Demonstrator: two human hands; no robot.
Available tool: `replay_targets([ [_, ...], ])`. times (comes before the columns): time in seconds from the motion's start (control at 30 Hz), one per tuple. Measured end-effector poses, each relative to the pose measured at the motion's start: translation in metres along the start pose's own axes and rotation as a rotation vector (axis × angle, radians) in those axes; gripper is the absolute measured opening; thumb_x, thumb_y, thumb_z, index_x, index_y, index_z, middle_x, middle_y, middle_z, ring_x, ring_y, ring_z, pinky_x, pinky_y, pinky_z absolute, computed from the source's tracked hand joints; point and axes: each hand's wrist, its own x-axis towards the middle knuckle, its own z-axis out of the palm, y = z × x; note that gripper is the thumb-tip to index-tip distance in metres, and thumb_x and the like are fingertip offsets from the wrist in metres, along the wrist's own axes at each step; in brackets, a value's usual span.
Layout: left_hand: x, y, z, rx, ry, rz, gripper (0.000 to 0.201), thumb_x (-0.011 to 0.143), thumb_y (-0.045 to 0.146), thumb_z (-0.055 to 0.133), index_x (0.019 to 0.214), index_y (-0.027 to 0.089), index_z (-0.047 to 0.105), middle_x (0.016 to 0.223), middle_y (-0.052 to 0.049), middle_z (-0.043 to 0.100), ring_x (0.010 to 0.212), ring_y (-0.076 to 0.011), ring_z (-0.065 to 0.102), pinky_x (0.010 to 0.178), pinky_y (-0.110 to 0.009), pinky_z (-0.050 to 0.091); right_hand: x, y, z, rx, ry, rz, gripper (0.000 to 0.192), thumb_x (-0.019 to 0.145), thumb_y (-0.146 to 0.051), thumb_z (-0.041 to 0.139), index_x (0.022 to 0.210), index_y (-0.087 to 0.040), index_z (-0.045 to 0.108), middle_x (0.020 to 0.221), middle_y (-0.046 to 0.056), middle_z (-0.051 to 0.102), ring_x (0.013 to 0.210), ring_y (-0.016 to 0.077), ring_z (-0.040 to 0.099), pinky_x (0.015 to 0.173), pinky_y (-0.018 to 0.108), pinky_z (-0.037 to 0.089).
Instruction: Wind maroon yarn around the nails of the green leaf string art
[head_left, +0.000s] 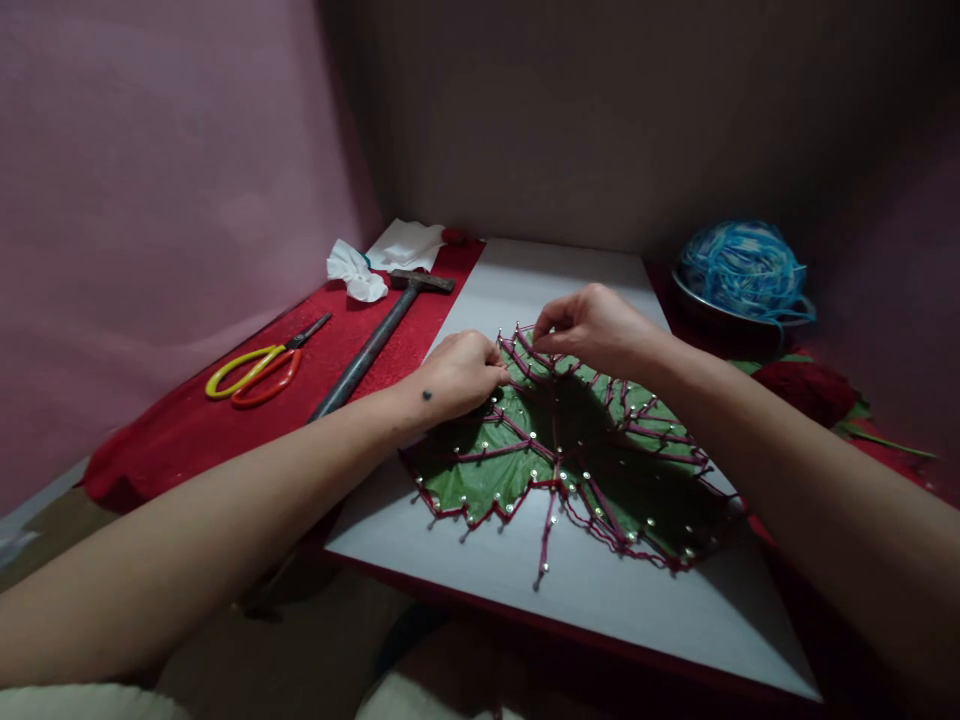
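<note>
A green leaf [472, 480] lies on a white board [540, 270], ringed by several nails with shiny heads. Dark red and purple yarn [491, 455] runs from nail to nail along its veins and edge. At the leaf's upper left side, my left hand [461, 375] is closed with fingertips pinched close to the nails; what it pinches is hidden. My right hand [592, 325] hovers over the leaf's top, thumb and finger pinched on a strand of the yarn that leads to the top nails. Both hands shade part of the leaf.
Left of the board, on red cloth [180, 430], lie a hammer [375, 340], scissors [262, 365] with yellow and red handles, and crumpled white tissue [356, 270]. A metal bowl [720, 310] holding blue yarn [742, 265] stands at the back right, near a red flower [806, 390].
</note>
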Motion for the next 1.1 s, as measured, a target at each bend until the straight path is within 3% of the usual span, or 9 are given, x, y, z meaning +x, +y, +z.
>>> replay_targets([
  [0.17, 0.0, -0.001, 0.002, 0.264, 0.112, -0.038, 0.019, 0.076, 0.03, 0.053, 0.067, 0.019, 0.065, 0.067, -0.008, 0.063, 0.072, -0.0224, 0.058, 0.064, -0.031, 0.04, 0.007, -0.002, 0.017, -0.034, 0.051, 0.003, 0.017, 0.067, -0.015, 0.059, 0.076, -0.015, 0.074, 0.058, 0.0, 0.059, 0.055, 0.0087, 0.047, 0.055, 0.025, 0.034],
  [0.3, 0.002, -0.002, 0.004, 0.294, 0.081, -0.061, 0.017, 0.075, 0.03, 0.055, 0.072, 0.018, 0.067, 0.073, -0.01, 0.066, 0.077, -0.0241, 0.061, 0.069, -0.033, 0.043, 0.011, -0.001, 0.024, -0.057, 0.041, -0.009, 0.019, 0.069, -0.016, 0.058, 0.079, -0.016, 0.075, 0.06, 0.001, 0.062, 0.057, 0.0099, 0.049, 0.056, 0.025, 0.034],
  [0.5, 0.004, 0.001, 0.008, 0.343, 0.146, -0.135, 0.023, 0.077, 0.025, 0.05, 0.08, 0.017, 0.071, 0.082, -0.011, 0.07, 0.08, -0.0224, 0.065, 0.072, -0.03, 0.047, 0.026, 0.0, 0.028, -0.13, 0.073, -0.028, 0.02, 0.069, -0.018, 0.059, 0.081, -0.02, 0.075, 0.069, 0.003, 0.067, 0.064, 0.0133, 0.054, 0.056, 0.025, 0.034],
  [0.73, 0.006, 0.006, 0.014, 0.446, 0.2, -0.211, 0.03, 0.074, 0.018, 0.046, 0.089, 0.014, 0.072, 0.091, -0.019, 0.071, 0.092, -0.0325, 0.066, 0.074, -0.037, 0.048, 0.035, -0.007, 0.04, -0.245, 0.071, -0.008, 0.025, 0.072, -0.016, 0.054, 0.086, -0.022, 0.074, 0.084, 0.006, 0.072, 0.074, 0.0161, 0.059, 0.057, 0.024, 0.035],
  [0.93, 0.006, 0.012, 0.018, 0.465, 0.219, -0.23, 0.029, 0.074, 0.02, 0.047, 0.088, 0.014, 0.072, 0.091, -0.019, 0.071, 0.091, -0.0338, 0.066, 0.07, -0.037, 0.048, 0.018, -0.006, 0.033, -0.357, 0.017, -0.065, 0.029, 0.07, -0.014, 0.053, 0.086, -0.024, 0.074, 0.082, 0.008, 0.072, 0.073, 0.0196, 0.061, 0.056, 0.027, 0.034],
  [1.1, 0.004, 0.009, 0.017, 0.42, 0.22, -0.181, 0.023, 0.079, 0.026, 0.051, 0.079, 0.016, 0.072, 0.082, -0.014, 0.071, 0.084, -0.0279, 0.066, 0.07, -0.033, 0.048, -0.008, -0.008, 0.028, -0.454, -0.064, -0.146, 0.03, 0.072, -0.014, 0.052, 0.09, -0.022, 0.074, 0.084, 0.011, 0.071, 0.077, 0.0218, 0.062, 0.059, 0.029, 0.036],
])
